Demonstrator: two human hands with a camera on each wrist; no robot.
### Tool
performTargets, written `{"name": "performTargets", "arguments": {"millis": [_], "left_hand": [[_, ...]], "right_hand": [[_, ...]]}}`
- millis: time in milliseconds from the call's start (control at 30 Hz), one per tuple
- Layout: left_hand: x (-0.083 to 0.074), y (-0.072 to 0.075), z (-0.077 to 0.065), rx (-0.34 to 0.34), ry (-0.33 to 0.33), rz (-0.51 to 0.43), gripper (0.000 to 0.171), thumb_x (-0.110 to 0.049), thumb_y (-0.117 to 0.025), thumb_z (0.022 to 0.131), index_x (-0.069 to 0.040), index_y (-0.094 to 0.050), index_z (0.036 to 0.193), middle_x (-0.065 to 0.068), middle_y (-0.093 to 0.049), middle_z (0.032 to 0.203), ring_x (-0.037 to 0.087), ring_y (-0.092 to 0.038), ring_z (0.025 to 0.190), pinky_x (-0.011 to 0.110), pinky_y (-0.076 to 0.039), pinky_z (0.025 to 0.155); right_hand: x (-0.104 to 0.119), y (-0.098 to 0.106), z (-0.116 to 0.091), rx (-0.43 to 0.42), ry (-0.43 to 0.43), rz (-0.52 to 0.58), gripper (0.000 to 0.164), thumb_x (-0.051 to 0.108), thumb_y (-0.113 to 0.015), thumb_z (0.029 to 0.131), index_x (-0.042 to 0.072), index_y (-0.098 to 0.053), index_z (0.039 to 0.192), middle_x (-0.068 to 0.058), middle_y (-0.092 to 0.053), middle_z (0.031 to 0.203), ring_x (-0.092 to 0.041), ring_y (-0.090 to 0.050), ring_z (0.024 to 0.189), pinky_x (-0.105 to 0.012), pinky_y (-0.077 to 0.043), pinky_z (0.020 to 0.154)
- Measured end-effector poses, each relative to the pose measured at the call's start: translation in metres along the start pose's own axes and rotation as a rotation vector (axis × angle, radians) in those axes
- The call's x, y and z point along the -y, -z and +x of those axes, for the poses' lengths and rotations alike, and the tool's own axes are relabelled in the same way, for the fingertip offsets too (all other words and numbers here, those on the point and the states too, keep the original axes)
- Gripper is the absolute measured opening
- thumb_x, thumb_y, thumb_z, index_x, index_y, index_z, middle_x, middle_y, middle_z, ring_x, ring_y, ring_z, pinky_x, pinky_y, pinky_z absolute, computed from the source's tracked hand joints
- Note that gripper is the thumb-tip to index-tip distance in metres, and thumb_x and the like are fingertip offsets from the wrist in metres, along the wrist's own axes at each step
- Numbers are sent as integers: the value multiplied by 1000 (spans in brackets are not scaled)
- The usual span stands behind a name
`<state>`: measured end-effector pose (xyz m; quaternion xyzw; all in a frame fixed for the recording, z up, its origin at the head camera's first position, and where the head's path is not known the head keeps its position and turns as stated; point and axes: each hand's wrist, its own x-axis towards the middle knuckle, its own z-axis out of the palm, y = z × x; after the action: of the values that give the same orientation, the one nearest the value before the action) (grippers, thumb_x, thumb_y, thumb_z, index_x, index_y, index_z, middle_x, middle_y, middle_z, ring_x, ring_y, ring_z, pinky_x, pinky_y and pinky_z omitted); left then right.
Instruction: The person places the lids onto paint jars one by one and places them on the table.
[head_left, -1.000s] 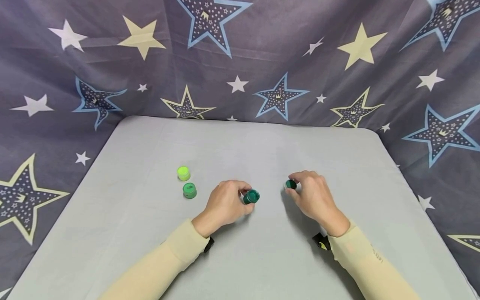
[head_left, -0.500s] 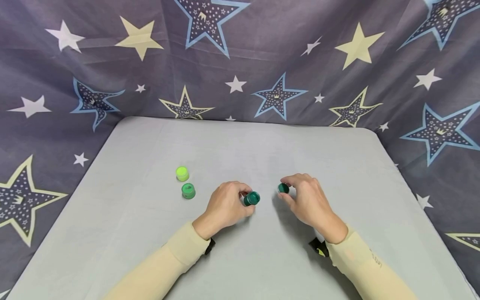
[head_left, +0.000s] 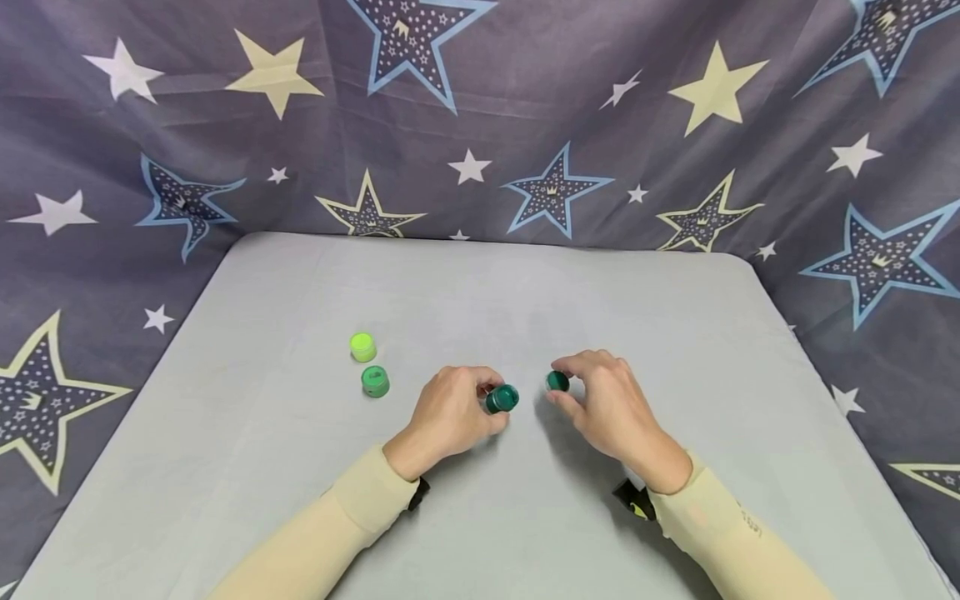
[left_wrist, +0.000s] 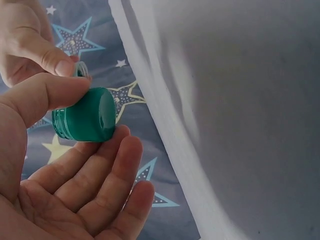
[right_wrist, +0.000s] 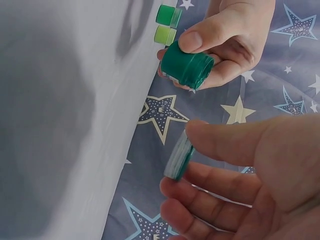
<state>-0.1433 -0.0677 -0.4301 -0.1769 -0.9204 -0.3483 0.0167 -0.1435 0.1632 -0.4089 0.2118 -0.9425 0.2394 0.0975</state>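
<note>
My left hand [head_left: 452, 412] pinches a small dark green paint jar [head_left: 502, 399] between thumb and fingers. The jar's lid is off and its threaded mouth shows in the right wrist view, where the jar [right_wrist: 182, 64] lies tilted. A short way to the right, my right hand [head_left: 618, 410] holds the round lid [head_left: 557, 381] by its edge, its green-smeared inside turned toward the jar. Seen from the right wrist, the lid [right_wrist: 177, 156] has a clear rim and sits between thumb and fingertips. Lid and jar are apart, both above the table.
To the left on the grey-white table [head_left: 465, 292] stand two closed paint jars, a lime one [head_left: 363, 347] and a mid-green one [head_left: 375, 382] nearer me. A dark star-patterned cloth [head_left: 465, 100] hangs behind the table and at both sides.
My right hand has moved left with the lid, narrowing the gap to the jar. The left hand and its jar have stayed nearly in place.
</note>
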Motion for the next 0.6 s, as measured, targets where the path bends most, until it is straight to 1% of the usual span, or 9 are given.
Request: {"name": "performTargets", "arguments": {"millis": [167, 300, 433, 600], "left_hand": [[0, 0, -1, -9, -16, 5, 23, -19, -88, 76, -19, -77, 96, -9, -67, 81, 8, -58, 72, 29, -49, 65], [0, 0, -2, -6, -21, 10, 25, -19, -88, 77, -17, -78, 99, -8, -68, 83, 7, -58, 70, 28, -48, 63], [0, 0, -2, -5, -22, 13, 26, -20, -89, 76, -17, -78, 100, -8, -67, 83, 7, -56, 69, 27, -47, 62], [-1, -1, -2, -4, -21, 8, 26, -19, -89, 75, -17, -79, 98, -8, -67, 83, 6, -55, 68, 27, -47, 61]], "right_hand": [[3, 0, -1, 7, -2, 18, 34, 18, -87, 84, 8, -76, 114, -6, -74, 109, -27, -64, 101, -49, -47, 90], [6, -1, -2, 13, 5, 47, 34, 18, -87, 84, 8, -76, 114, -5, -74, 109, -25, -65, 100, -46, -42, 90], [8, -3, -3, 13, 24, 93, 33, 15, -87, 83, 7, -75, 114, -3, -74, 108, -24, -66, 100, -44, -38, 89], [9, -5, -4, 18, 47, 150, 34, 12, -87, 83, 6, -75, 114, -2, -74, 108, -26, -68, 100, -43, -37, 89]]}}
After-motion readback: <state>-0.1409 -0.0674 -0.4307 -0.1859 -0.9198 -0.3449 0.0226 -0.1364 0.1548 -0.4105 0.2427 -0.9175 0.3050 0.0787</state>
